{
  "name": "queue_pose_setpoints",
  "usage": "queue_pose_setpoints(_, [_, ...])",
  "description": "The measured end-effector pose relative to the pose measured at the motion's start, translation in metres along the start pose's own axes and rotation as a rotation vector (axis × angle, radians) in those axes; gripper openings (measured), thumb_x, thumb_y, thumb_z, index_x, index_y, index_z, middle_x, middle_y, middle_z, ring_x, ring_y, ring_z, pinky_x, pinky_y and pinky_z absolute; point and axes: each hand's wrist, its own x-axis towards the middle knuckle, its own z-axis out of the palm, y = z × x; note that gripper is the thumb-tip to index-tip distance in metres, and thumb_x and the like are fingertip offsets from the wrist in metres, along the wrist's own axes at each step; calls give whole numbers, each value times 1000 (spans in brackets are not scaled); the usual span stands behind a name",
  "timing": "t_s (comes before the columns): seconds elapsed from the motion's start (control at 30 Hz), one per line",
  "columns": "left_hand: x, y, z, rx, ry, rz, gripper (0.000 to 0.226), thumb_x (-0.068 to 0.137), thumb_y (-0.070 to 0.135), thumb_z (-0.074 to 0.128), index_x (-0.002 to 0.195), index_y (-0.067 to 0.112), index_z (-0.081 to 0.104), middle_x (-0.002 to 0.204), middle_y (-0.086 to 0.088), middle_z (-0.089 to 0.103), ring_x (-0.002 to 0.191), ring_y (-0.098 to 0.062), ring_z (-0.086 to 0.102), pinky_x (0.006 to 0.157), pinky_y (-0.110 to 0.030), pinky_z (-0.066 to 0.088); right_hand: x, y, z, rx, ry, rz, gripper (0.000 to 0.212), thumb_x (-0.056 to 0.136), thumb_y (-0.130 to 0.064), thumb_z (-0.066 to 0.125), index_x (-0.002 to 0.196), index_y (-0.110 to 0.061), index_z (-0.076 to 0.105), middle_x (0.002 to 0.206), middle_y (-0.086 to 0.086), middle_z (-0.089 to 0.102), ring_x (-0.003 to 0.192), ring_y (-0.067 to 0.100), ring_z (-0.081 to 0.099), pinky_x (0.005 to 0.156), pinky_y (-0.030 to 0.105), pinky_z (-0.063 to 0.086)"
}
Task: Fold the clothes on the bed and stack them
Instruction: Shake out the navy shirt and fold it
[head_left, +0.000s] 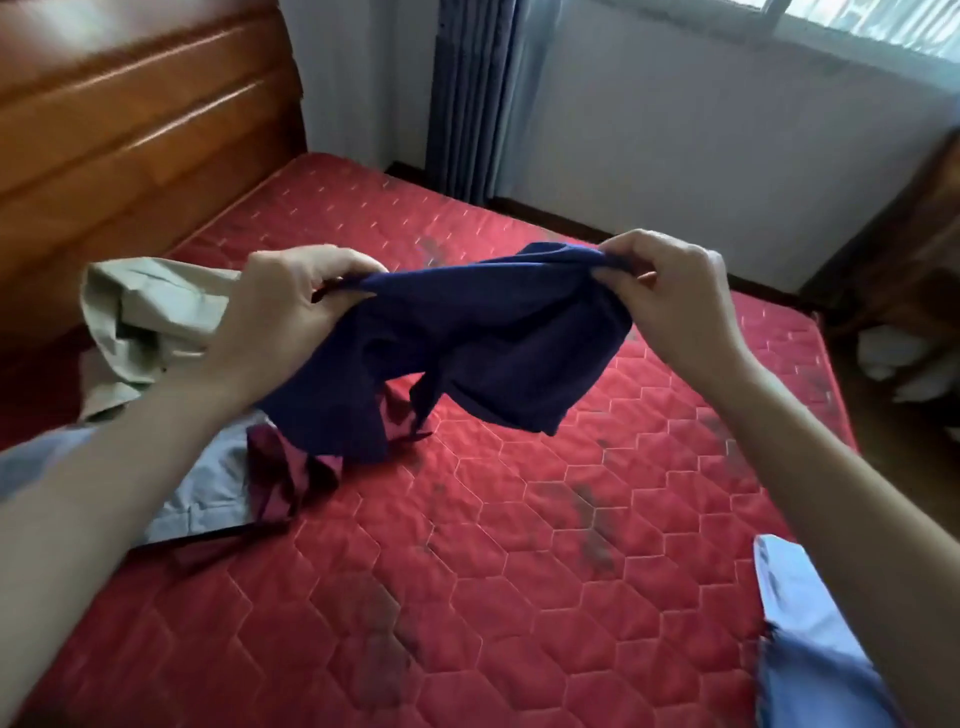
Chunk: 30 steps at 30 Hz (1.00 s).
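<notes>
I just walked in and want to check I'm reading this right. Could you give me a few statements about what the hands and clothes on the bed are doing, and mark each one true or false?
1. Both hands hold the navy garment up off the mattress. True: the left hand and the right hand each pinch its upper edge.
2. The navy garment is already folded flat. False: it hangs loose and crumpled between the hands.
3. A beige garment lies behind the left hand, near the headboard. True.
4. The mattress is blue. False: it is red and quilted.
5. The right hand is empty. False: it pinches the navy garment.
</notes>
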Motion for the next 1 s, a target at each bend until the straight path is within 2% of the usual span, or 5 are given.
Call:
queue_pose_setpoints(0.23, [-140, 4, 139, 199, -161, -13, 38, 83, 25, 44, 99, 8, 74, 93, -7, 73, 86, -27, 69, 70, -43, 54, -188, 103, 20, -225, -124, -57, 10, 83, -12, 66, 92, -11, 71, 86, 3, 69, 79, 26, 66, 65, 33, 50])
queue_pose_setpoints(0.4, [-277, -19, 243, 300, -432, -29, 29, 82, 14, 48, 93, 10, 75, 87, -4, 72, 78, -26, 70, 57, -33, 56, -360, 172, 72, -330, -451, 41, 5, 81, -17, 71, 85, -14, 70, 75, 3, 65, 70, 26, 66, 53, 32, 51])
queue_pose_setpoints(0.57, [-381, -24, 319, 328, -695, -51, 36, 62, -12, 71, 94, 2, 75, 96, -14, 72, 87, -34, 70, 71, -45, 59, -481, 216, 101, -231, -700, 293, 31, 62, -8, 86, 90, -5, 73, 94, 13, 70, 84, 31, 70, 64, 37, 58])
queue_pose_setpoints(0.7, [-390, -10, 368, 324, -771, 60, 40, 65, -3, 50, 98, -1, 73, 101, -18, 71, 92, -35, 69, 78, -44, 57, -518, 248, 104, -228, -651, 500, 32, 74, -7, 79, 104, -1, 70, 112, 20, 65, 103, 36, 64, 84, 43, 55])
queue_pose_setpoints(1.0, [-326, 36, 502, 222, -848, 367, 39, 61, -5, 79, 99, -4, 71, 106, -21, 69, 97, -37, 67, 77, -44, 56, -549, 321, 85, -506, -380, 1039, 56, 94, -27, 57, 144, -10, 39, 155, 18, 25, 146, 29, 18, 114, 41, 22])
